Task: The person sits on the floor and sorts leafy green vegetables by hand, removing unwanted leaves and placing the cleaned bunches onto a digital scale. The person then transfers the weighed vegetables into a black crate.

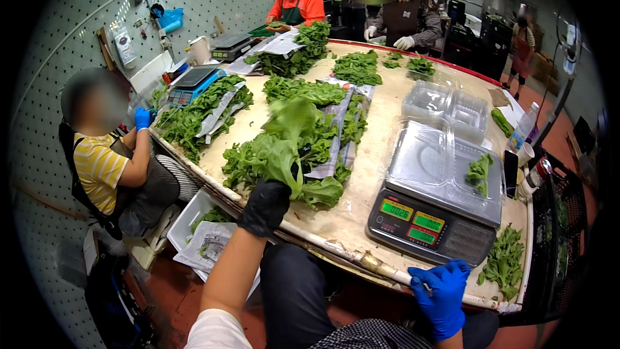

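My left hand (pixel 265 207), in a black glove, grips a leafy green plant (pixel 286 160) near its base, its upper leaves blurred. Around it lies a heap of leafy greens (pixel 242 157) with newspaper sheets (pixel 341 111). My right hand (pixel 440 291), in a blue glove, is at the table's front edge with its fingers curled; whether something small is between them cannot be told. Just beyond it stands a digital scale (pixel 431 230) with lit displays. A clear plastic clamshell container (pixel 419 150) and a small leafy sprig (pixel 479 174) rest on its pan.
More clear containers (pixel 445 104) stand behind the scale. A bottle (pixel 524 123), a paper cup (pixel 525 154) and a jar (pixel 534 177) line the right edge. Loose greens (pixel 505 261) lie at the right corner. A white bin (pixel 193 215) is below the table; a co-worker (pixel 111 155) sits left, others stand behind.
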`<action>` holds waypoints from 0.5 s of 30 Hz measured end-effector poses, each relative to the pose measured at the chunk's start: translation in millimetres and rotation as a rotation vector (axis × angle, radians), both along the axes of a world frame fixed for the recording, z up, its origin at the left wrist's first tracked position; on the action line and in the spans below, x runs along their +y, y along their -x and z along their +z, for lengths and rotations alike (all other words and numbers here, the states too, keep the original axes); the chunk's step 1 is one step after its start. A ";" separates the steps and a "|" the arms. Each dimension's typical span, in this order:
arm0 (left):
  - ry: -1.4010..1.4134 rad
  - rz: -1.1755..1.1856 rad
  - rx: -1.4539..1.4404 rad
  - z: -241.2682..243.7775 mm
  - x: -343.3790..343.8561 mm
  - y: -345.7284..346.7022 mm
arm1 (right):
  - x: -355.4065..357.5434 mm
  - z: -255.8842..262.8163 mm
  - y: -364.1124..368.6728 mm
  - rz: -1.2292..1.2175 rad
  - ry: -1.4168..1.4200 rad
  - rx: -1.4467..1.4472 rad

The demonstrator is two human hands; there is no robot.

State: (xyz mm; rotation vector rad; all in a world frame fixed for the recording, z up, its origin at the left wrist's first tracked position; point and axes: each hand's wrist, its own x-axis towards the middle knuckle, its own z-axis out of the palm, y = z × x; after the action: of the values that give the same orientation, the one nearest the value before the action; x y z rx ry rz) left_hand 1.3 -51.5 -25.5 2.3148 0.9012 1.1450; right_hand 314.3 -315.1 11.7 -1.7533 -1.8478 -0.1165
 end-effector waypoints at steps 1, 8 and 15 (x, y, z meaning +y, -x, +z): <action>0.320 -0.201 -0.441 -7.4 -6.4 -16.6 | -1.2 -4.3 1.8 -0.001 -0.008 0.024; 1.161 -0.611 -1.342 -22.4 -84.9 -71.6 | -8.2 -10.4 19.8 0.093 0.012 0.172; 1.329 -0.394 -1.417 -1.5 -169.0 -106.1 | -13.6 -12.6 35.3 0.164 0.085 0.443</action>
State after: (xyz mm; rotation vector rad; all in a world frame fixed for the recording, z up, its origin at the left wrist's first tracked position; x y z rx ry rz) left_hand 107.4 -220.5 -27.0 0.3156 0.3134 1.0702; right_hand 279.0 -328.7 -0.9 -1.5208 -1.6730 0.3896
